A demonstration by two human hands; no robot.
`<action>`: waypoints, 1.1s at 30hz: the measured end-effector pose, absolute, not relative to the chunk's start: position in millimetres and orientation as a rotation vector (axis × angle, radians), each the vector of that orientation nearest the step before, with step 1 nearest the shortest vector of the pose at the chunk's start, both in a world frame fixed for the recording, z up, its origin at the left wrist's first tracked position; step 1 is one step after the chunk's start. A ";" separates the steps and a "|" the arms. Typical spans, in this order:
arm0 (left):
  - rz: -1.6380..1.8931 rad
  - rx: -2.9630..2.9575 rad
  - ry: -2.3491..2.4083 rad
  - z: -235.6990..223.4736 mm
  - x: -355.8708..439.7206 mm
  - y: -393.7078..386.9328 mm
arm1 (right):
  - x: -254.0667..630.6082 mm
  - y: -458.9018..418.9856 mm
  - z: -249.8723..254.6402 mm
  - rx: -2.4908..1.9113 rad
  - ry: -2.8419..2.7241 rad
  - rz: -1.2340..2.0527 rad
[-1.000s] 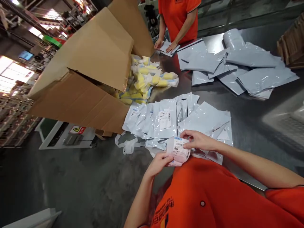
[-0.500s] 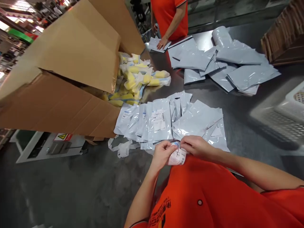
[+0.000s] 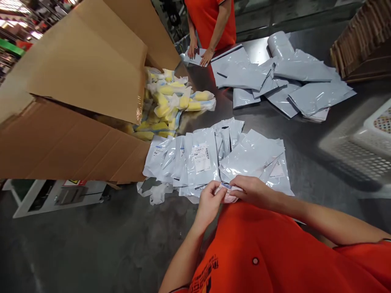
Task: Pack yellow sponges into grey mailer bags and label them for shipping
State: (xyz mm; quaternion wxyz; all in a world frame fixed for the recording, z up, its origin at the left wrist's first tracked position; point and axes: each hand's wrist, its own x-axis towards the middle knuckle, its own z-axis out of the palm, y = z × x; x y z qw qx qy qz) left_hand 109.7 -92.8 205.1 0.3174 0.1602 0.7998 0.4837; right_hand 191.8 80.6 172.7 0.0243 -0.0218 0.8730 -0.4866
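Close to my body, at the table's near edge, I hold a small white printed label (image 3: pixel 228 197) between both hands. My left hand (image 3: pixel 210 201) pinches its left side with thumb and fingers. On the right side, the fingers of my right hand (image 3: pixel 249 189) are closed on it too. Just beyond my hands lies a row of grey plastic mailing bags (image 3: pixel 201 154), some with printed labels stuck on. A loose grey mailing bag (image 3: pixel 252 152) lies slanted over others on the right of the row.
A big open cardboard box (image 3: pixel 76 134) on the left spills yellow items in clear wrap (image 3: pixel 171 97). More grey mailing bags (image 3: pixel 308 77) are piled at the back right. A white perforated basket (image 3: pixel 360 150) stands right. Across the table, a co-worker's hands (image 3: pixel 200 55) rest on a bag.
The label has tilted and folded between my fingers, showing less of its face. The co-worker's second hand has come down onto the bag. The view has shifted slightly.
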 end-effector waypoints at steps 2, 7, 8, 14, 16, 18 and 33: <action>1.261 0.410 2.145 206.0 109.3 -91.2 | 193.3 83.8 176.0 -0.015 2.634 -1.579; 1.269 0.410 1.969 211.0 110.3 -88.7 | 195.7 90.3 185.9 0.195 2.455 -1.732; 1.267 0.402 1.950 211.7 110.9 -88.8 | 196.2 90.5 186.4 0.171 2.472 -1.738; 1.198 0.421 2.243 212.3 115.9 -92.6 | 203.5 80.6 178.6 -0.025 2.865 -1.474; 1.152 0.428 2.251 208.0 116.3 -96.6 | 205.9 86.7 179.3 -0.062 2.921 -1.409; 1.102 0.431 2.124 200.4 114.9 -105.7 | 206.1 107.6 182.3 0.011 2.913 -1.466; 1.444 0.179 1.868 186.4 50.5 -108.7 | 177.3 178.6 105.6 1.041 2.881 -0.525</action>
